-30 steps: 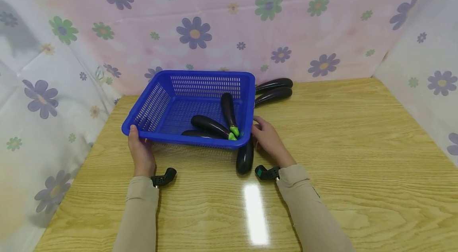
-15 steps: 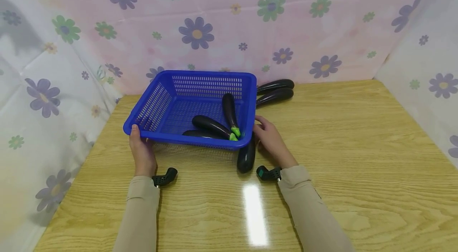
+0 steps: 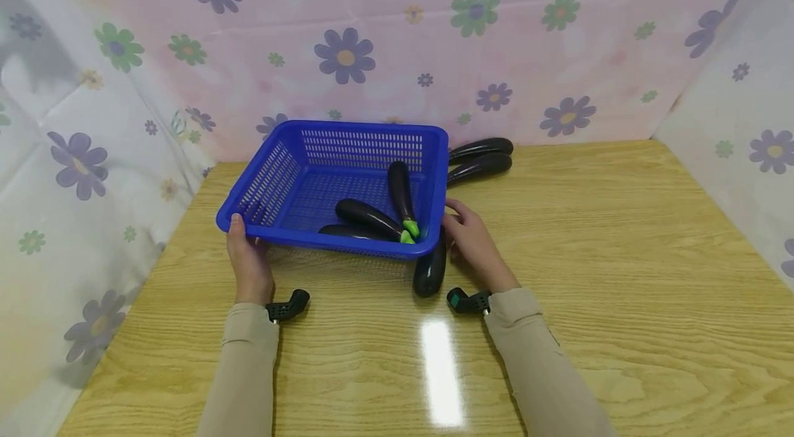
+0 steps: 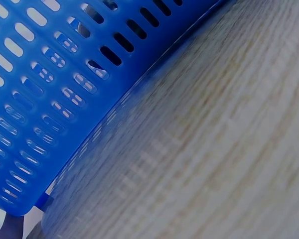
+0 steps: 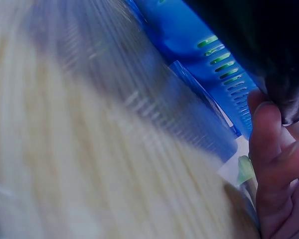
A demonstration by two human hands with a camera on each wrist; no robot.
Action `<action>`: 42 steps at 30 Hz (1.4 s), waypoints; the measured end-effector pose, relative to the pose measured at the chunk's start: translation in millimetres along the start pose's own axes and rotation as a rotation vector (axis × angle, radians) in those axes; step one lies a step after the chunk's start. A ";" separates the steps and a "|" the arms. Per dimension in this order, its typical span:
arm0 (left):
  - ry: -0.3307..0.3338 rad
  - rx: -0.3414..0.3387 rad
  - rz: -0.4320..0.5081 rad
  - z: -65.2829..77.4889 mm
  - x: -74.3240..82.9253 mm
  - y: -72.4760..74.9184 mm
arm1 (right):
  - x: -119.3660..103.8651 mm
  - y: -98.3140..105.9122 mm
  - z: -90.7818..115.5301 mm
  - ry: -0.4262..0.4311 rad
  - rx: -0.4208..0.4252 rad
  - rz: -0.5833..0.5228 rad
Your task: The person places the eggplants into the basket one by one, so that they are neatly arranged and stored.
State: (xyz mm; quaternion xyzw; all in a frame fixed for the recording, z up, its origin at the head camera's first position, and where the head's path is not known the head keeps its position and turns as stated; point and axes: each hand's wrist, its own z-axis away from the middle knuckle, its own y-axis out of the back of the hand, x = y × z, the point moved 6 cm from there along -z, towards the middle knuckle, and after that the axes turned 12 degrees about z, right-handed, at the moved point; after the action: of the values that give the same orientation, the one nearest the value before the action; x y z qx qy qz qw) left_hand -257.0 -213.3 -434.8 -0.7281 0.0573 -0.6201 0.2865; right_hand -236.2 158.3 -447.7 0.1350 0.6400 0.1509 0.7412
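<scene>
In the head view my left hand [image 3: 249,265] grips the near left corner of a blue plastic basket [image 3: 335,240], thumb over the rim. Three dark purple eggplants with green caps lie in its right part, among them a front eggplant [image 3: 369,216] and a back eggplant [image 3: 399,185]. My right hand [image 3: 474,247] is at the basket's near right corner. Its curled fingers [image 5: 266,129] hold the narrow end of another eggplant [image 3: 429,275], whose thick end points toward me, outside the basket. The basket hides part of that eggplant. The slotted basket wall [image 4: 55,99] fills the left wrist view's upper left.
Two more eggplants [image 3: 480,165] lie on the wooden table [image 3: 620,251] behind the basket's right side, their far ends hidden by it. Flowered cloth [image 3: 397,30] hangs along the back and both sides. The basket's near edge looks raised over the tabletop.
</scene>
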 end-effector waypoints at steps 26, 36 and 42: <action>-0.025 0.002 0.065 -2.2 0.2 -0.1 | -3.3 -3.9 0.6 0.043 0.023 0.106; -0.008 0.016 0.081 -0.3 0.3 2.1 | -3.5 -5.5 -0.6 0.058 0.019 0.145; -0.008 0.010 0.072 -0.9 0.3 -0.8 | -1.9 -3.5 -1.2 0.062 0.027 0.159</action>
State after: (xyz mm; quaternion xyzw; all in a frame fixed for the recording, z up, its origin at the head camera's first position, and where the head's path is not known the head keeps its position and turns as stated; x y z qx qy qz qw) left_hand -257.9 -213.0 -434.1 -0.7265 0.0792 -0.6070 0.3123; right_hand -237.5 154.3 -447.5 0.1905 0.6519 0.2049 0.7048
